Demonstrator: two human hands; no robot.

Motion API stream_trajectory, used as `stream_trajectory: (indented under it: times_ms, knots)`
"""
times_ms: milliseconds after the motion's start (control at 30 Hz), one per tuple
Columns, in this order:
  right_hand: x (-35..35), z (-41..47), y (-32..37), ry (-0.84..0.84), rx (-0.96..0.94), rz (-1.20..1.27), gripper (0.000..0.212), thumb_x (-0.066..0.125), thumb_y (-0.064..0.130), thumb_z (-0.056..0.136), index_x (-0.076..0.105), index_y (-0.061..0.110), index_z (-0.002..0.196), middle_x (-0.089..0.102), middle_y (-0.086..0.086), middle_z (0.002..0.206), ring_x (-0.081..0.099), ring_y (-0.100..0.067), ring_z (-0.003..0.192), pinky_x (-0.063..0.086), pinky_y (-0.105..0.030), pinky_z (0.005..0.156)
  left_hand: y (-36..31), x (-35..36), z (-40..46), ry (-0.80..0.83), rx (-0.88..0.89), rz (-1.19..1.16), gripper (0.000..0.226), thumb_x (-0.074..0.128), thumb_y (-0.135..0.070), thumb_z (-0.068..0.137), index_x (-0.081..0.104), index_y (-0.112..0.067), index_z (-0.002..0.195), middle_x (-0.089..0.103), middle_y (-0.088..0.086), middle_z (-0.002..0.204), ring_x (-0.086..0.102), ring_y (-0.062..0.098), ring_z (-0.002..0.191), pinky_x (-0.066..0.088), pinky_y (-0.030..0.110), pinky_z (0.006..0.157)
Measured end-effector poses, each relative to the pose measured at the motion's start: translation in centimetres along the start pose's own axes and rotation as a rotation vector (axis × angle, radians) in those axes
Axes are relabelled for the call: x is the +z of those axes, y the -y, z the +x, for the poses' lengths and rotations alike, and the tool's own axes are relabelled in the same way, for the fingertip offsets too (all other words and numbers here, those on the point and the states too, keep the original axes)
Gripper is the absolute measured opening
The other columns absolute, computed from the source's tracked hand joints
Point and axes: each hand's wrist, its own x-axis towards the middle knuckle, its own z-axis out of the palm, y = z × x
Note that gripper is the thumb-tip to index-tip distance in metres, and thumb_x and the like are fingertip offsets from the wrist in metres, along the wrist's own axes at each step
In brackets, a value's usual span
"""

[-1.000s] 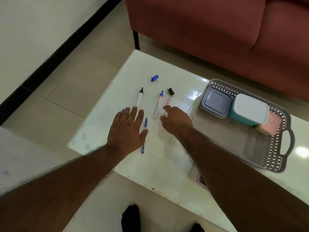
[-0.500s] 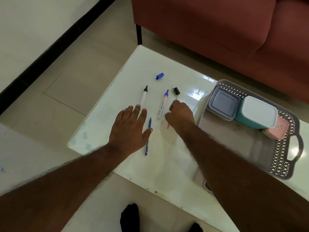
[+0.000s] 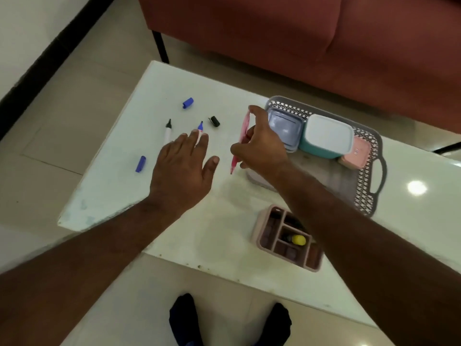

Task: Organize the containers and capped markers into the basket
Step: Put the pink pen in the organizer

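Note:
My right hand (image 3: 262, 148) holds a pink pen (image 3: 240, 141) lifted off the white table (image 3: 212, 243), just left of the grey basket (image 3: 369, 196). In the basket stand a grey-lidded container (image 3: 284, 126), a teal container with a white lid (image 3: 326, 136) and a pink container (image 3: 355, 156). My left hand (image 3: 182, 168) hovers flat and open, its fingertips over an uncapped blue-tipped marker (image 3: 200, 126). An uncapped black-tipped marker (image 3: 168, 132) lies to the left. Loose caps lie around: a blue one (image 3: 188, 103), a black one (image 3: 214, 121) and another blue one (image 3: 140, 164).
A pink compartment organiser (image 3: 289, 239) holding a yellow item stands near the table's front edge, under my right forearm. A red sofa (image 3: 299, 33) runs behind the table. My feet (image 3: 229, 320) show on the tiled floor below.
My right hand has picked the pink pen up off the table and carried it right, toward the basket. My left hand has slid forward over the blue-tipped marker. The camera has shifted.

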Motion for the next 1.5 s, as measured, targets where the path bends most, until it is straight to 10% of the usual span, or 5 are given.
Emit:
stream_trajectory:
  times_ms: [133,567,1000,1300,1500]
  knots:
    - [-4.6,-2.2,-2.1,-0.014,-0.012,0.018,0.101,0.079,0.011,0.076,0.016,0.041,0.149,0.057,-0.012,0.127,0.07,-0.026,0.088,0.063,-0.039,0.061,-2.5,0.0,0.3,0.008,0.048,0.033,0.07,0.025,-0.057,0.099,0.038,-0.01,0.149,0.04,0.015,0.153,0.037,0.033,0.142,0.033,0.048,0.114]
    - [-12.1,-9.0,-8.0,-0.139,-0.184,-0.018,0.055,0.065,0.015,0.088,0.034,0.029,0.131,0.065,-0.005,0.094,0.07,-0.022,0.072,0.062,-0.039,0.062,-10.0,0.1,-0.7,0.023,0.132,0.003,0.068,0.026,-0.056,0.099,0.038,-0.011,0.149,0.039,0.015,0.154,0.037,0.034,0.142,0.032,0.049,0.113]
    - [-13.0,-11.8,-11.8,0.049,-0.327,-0.257,0.023,0.068,0.028,0.091,0.055,0.019,0.106,0.067,0.002,0.092,0.067,-0.015,0.084,0.059,-0.036,0.072,-13.3,0.7,-1.6,0.065,0.174,0.022,0.067,0.027,-0.056,0.099,0.038,-0.011,0.148,0.041,0.015,0.152,0.04,0.033,0.14,0.035,0.048,0.11]
    - [-10.5,-10.3,-12.8,0.268,-0.312,-0.57,0.019,0.07,0.023,0.084,0.051,0.024,0.089,0.055,0.004,0.089,0.053,-0.017,0.081,0.03,-0.021,0.056,-14.0,0.9,-2.5,0.147,0.245,-0.019,0.059,0.044,-0.044,0.092,0.048,-0.012,0.141,0.045,0.014,0.149,0.042,0.031,0.137,0.035,0.047,0.11]
    - [-8.6,-9.4,-12.5,0.308,-0.31,-0.661,0.025,0.067,0.029,0.086,0.055,0.023,0.108,0.064,0.001,0.103,0.06,-0.019,0.089,0.047,-0.03,0.07,-15.1,0.9,-3.0,0.245,0.318,-0.059,0.065,0.046,-0.047,0.08,0.052,-0.015,0.137,0.046,0.008,0.15,0.04,0.028,0.138,0.03,0.045,0.113]
